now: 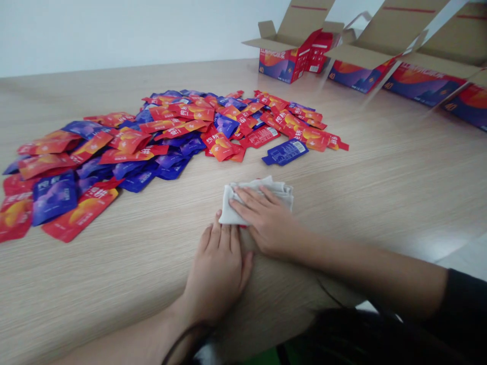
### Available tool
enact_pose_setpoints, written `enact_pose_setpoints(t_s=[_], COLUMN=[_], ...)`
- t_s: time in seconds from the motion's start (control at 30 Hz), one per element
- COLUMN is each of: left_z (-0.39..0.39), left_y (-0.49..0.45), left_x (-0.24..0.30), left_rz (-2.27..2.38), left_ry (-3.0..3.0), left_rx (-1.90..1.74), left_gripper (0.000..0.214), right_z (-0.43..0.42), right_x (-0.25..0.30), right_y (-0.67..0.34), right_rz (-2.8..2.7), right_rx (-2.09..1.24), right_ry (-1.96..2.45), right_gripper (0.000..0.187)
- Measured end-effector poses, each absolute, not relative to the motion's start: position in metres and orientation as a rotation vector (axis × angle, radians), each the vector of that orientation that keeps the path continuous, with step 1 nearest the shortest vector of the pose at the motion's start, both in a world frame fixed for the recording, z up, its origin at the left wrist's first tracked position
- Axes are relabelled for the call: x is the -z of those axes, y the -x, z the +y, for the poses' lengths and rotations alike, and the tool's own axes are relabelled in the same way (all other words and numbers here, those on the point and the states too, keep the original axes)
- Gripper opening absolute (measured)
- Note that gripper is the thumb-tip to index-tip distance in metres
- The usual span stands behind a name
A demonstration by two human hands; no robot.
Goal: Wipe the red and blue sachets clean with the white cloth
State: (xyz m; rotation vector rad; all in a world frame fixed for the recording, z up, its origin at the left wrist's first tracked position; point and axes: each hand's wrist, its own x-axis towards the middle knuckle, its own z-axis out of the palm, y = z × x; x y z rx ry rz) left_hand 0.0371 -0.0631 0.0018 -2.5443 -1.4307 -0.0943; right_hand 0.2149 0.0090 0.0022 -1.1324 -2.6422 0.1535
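Observation:
A folded white cloth (249, 207) lies on the table in front of me. My right hand (272, 225) rests flat on top of it, fingers stretched out and pressing down. A small bit of red shows at the cloth's far edge and another at its near edge; what lies underneath is mostly hidden. My left hand (216, 266) is palm down on the tabletop, its fingers extended and their tips at the cloth's near left edge. Just beyond the cloth a single blue pouch (286, 152) lies flat.
A wide heap of red and blue pouches (152, 137) spreads over the table (152, 274) from the left to the middle. At the back right stand several open cardboard boxes (277, 63) with raised flaps. A pale wall (114, 30) rises behind.

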Motion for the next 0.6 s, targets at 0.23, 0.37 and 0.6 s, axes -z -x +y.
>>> enact_pose_setpoints(t_s=[0.23, 0.37, 0.6], left_z=[-0.062, -0.062, -0.058], left_y=[-0.036, -0.036, -0.03], left_x=[-0.001, -0.001, -0.007], left_rz=[-1.439, -1.459, -1.429], left_ry=[2.557, 2.585, 2.545], left_rx=[0.108, 0.108, 0.108], left_gripper=[0.06, 0.059, 0.056], right_z=[0.013, 0.008, 0.01], right_x=[-0.003, -0.006, -0.011], right_y=[-0.22, -0.218, -0.225], right_rz=[-2.542, -2.604, -2.549], right_rx=[-0.126, -0.174, -0.257], right_ry=[1.316, 1.114, 1.073], right_gripper=[0.053, 0.052, 0.048])
